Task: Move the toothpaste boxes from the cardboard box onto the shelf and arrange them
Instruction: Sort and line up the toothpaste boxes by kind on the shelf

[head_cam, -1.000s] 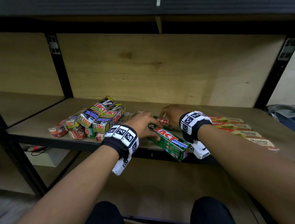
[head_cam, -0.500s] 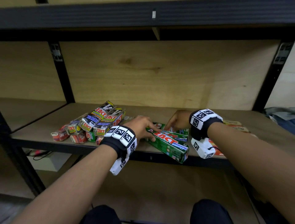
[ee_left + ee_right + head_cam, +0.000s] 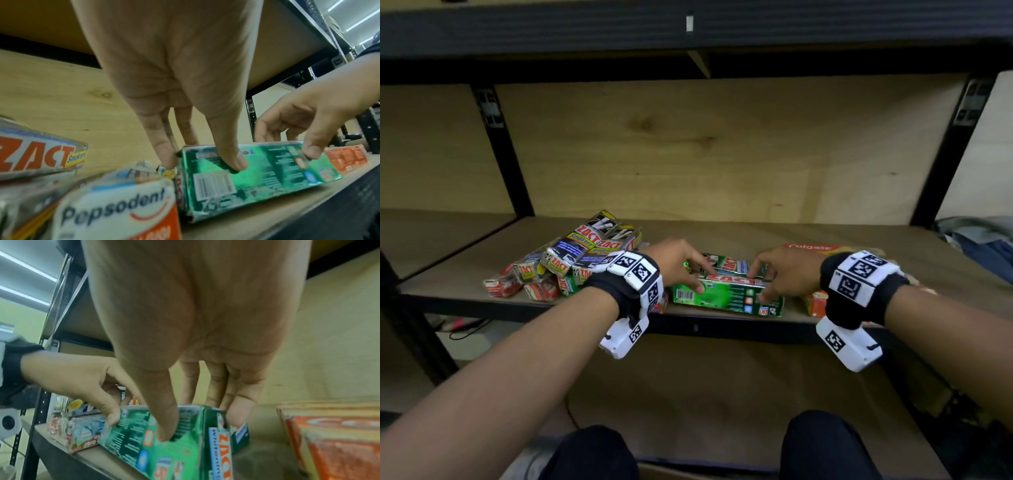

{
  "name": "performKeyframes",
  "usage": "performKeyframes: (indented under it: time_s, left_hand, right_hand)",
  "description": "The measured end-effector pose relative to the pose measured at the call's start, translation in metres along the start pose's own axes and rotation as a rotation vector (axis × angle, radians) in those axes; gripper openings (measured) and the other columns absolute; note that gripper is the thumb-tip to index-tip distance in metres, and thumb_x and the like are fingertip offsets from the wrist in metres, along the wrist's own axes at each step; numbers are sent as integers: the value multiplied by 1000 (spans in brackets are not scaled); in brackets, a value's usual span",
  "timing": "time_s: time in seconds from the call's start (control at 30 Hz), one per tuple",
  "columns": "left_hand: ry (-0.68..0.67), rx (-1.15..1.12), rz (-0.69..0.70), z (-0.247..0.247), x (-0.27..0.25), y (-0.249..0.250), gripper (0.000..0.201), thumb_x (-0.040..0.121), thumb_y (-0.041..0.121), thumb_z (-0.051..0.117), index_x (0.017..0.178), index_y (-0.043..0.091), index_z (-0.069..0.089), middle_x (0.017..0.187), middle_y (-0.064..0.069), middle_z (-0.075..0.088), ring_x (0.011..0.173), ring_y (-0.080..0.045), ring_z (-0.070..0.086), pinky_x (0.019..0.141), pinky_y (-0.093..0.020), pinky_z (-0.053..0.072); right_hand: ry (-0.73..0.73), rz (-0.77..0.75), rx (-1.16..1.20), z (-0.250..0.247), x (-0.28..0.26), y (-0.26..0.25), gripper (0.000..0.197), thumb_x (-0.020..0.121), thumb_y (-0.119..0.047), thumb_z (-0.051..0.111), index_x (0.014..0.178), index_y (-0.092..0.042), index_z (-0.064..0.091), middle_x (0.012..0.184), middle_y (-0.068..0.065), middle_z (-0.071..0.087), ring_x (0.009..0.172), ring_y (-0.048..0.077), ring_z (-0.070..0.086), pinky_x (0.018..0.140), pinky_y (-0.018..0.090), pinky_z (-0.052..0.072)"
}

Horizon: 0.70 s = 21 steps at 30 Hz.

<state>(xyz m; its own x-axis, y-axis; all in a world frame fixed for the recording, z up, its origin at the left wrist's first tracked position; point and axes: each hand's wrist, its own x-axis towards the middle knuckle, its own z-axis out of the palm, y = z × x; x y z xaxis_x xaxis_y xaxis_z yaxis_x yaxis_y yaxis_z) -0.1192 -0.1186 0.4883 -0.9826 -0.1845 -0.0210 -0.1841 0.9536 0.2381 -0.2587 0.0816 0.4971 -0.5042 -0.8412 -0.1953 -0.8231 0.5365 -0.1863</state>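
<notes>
Left hand [image 3: 677, 262] and right hand [image 3: 780, 274] both pinch the green Zact box [image 3: 726, 296] at the shelf [image 3: 791, 233] front edge. Left of it, a jumbled pile [image 3: 571, 260] needs arranging; Colgate box [image 3: 813, 247] right. Cardboard box unseen.

Head overview, close wrist views opposed

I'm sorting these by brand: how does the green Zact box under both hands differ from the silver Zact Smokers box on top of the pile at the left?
The green Zact box stands on a long edge at the shelf's front lip, gripped by the left hand and right hand. The silver Zact Smokers box lies tilted atop other boxes, untouched and farther back. Green packaging versus silver and blue. Both carry red Zact lettering.
</notes>
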Motion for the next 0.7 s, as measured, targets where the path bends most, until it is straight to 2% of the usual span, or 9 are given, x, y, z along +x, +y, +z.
performKeyframes:
  time_s: [0.1,0.17,0.23,0.3,0.43,0.53,0.6,0.67,0.7]
  left_hand:
    - [83,113,-17,5,0,3,63,68,45,84,125,38,58,117,11,63,106,-13,57,91,-38,51]
    - [132,202,-23,7,2,3,65,67,46,83,125,37,55,111,12,57,104,-12,51,84,-40,52]
    - [151,217,-15,8,5,1,55,69,42,83,118,35,59,108,11,55,103,-11,48,79,-34,50]
    - [138,163,6,11,6,0,47,70,36,84,112,31,64,105,10,57,98,-10,52,70,-24,44]
    - [118,96,12,12,10,-1,42,68,31,87,105,31,67,98,12,59,90,-9,56,74,-30,50]
    - [65,59,-2,8,14,0,42,65,26,89,103,31,71,94,11,66,87,-10,61,72,-26,49]
    - [44,91,-11,4,19,1,59,67,28,88,120,30,65,110,8,64,100,-13,59,78,-26,45]
    - [3,192,-43,1,24,1,78,70,35,86,139,31,50,138,2,50,123,-20,48,95,-33,42]
    - [-37,225,-52,-1,26,1,83,71,37,85,143,31,45,145,0,44,131,-23,42,102,-37,39]
  right_hand:
    - [76,4,-11,7,4,0,53,75,-29,84,120,-30,55,125,-2,56,107,19,56,81,28,46]
    - [157,0,-36,11,7,-1,54,71,-26,86,113,-31,52,123,0,54,105,20,56,82,31,50]
    - [214,-5,-67,14,8,-3,55,69,-25,87,108,-31,48,119,1,52,103,21,54,83,34,52]
    - [205,-7,-86,18,9,-3,56,68,-24,87,104,-30,46,118,0,53,102,21,53,84,34,51]
    - [164,-2,-43,22,9,0,54,68,-24,88,104,-29,48,111,-4,50,100,19,53,79,30,48]
    - [118,-21,-23,17,9,2,41,74,-24,85,105,-25,57,105,-7,53,95,15,54,73,27,44]
    - [98,-14,-35,12,10,2,39,74,-27,85,104,-26,60,107,-7,55,96,15,55,77,28,44]
    - [118,-2,-80,8,13,0,45,71,-30,87,107,-28,60,116,-3,56,100,17,55,81,31,48]
    - [112,6,-117,6,15,-1,52,71,-32,87,114,-29,59,121,-1,56,104,19,55,84,32,48]
